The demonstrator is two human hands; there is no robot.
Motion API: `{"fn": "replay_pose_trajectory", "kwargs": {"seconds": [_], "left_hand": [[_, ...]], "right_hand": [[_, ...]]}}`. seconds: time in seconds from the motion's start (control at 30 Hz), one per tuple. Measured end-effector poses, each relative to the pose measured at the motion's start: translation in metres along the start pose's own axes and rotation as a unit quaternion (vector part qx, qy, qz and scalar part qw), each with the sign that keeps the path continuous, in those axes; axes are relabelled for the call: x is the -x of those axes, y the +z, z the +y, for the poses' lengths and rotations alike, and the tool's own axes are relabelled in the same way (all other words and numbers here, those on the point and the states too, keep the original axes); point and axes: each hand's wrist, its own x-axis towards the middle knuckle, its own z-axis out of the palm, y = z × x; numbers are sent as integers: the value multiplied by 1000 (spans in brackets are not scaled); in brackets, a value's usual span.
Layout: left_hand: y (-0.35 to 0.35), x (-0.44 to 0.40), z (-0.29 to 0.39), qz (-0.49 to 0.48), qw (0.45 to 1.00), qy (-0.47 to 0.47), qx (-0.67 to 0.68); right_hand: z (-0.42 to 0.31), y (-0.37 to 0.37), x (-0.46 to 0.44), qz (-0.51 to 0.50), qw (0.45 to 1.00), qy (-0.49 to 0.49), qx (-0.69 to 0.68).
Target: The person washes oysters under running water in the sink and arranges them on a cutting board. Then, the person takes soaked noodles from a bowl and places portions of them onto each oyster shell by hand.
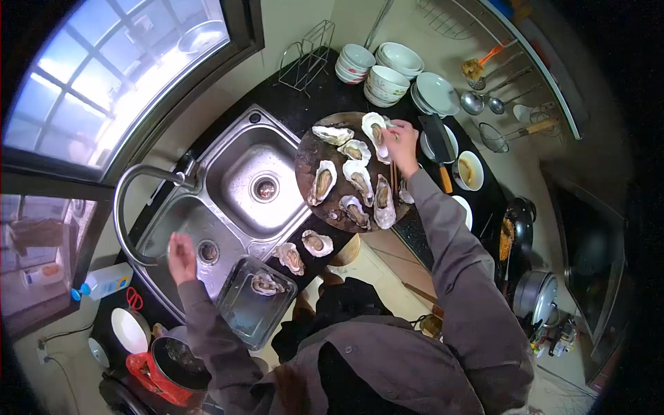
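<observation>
My right hand (401, 144) is at the upper right of a round dark board (311, 149), its fingers closed on the edge of an opened oyster (374, 131). Several more opened oysters, one of them long (384, 202), lie on the board, with a pair of chopsticks (394, 181) near its right side. Over the left basin of the steel sink (228, 232), my left hand (182, 257) hangs with nothing visible in it. A clear tray (252, 315) holds one oyster (266, 284). Two oysters (317, 243) (289, 258) lie between board and tray.
Stacked bowls (387, 83) and plates (437, 94) stand behind the board. A cleaver (436, 142) rests on a bowl to its right, beside a bowl of sauce (469, 171). The curved faucet (119, 207) arches over the sink's left side. A black pan (181, 361) sits lower left.
</observation>
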Motion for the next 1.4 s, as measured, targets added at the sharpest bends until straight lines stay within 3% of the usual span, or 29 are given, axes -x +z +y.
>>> {"fn": "replay_pose_trajectory", "kwargs": {"seconds": [0.03,0.17,0.3,0.37,0.53,0.63,0.8,1.03,1.4], "left_hand": [[17,12,-12,43,992,6,-121],[65,59,-53,-50,971,-26,-232],[81,87,-63,-179,957,-74,-214],[74,96,-55,-184,964,-81,-172],[29,102,-30,-90,977,-16,-192],[0,98,-13,-57,965,30,-256],[-9,104,1,-49,971,42,-228],[-15,91,10,-28,970,95,-221],[-22,80,9,-60,970,98,-214]], "right_hand": [[-20,-4,3,0,1000,-5,0],[-127,24,42,-80,989,-33,-124],[-241,90,112,-175,942,30,-284],[-290,122,151,-186,933,4,-308],[-374,165,225,-248,913,1,-324],[-398,178,241,-262,916,-55,-300],[-424,201,237,-239,917,-160,-276],[-443,217,240,-265,912,-169,-263],[-432,219,231,-282,910,-164,-257]]}}
